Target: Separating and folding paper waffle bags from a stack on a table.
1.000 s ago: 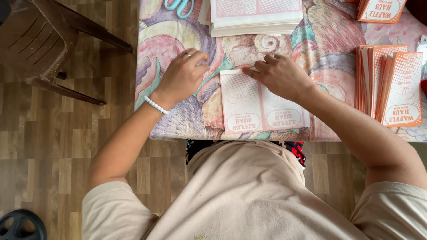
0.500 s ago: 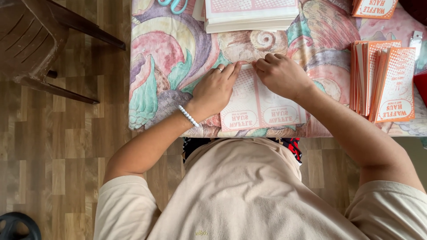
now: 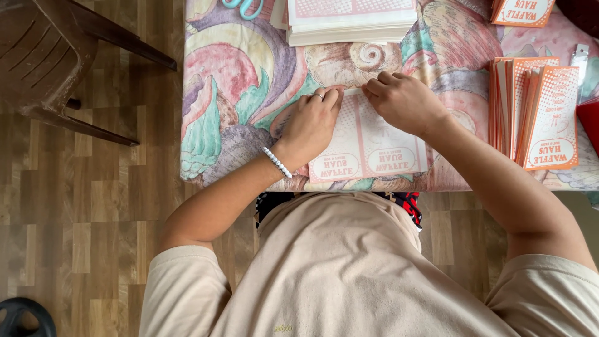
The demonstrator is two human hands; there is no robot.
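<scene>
1. My left hand (image 3: 310, 122) lies palm down on the left half of a flat printed paper sheet (image 3: 368, 146), fingers curled, tips pinching its far edge.
2. My right hand (image 3: 404, 103) rests on the sheet's upper right, fingers bent and pressing the same far edge.
3. The sheet lies on the patterned tablecloth (image 3: 237, 93), at the table's near edge, just in front of me.
4. A stack of white sheets (image 3: 351, 22) sits beyond my hands; folded orange sleeves (image 3: 536, 112) stand to the right.
</scene>
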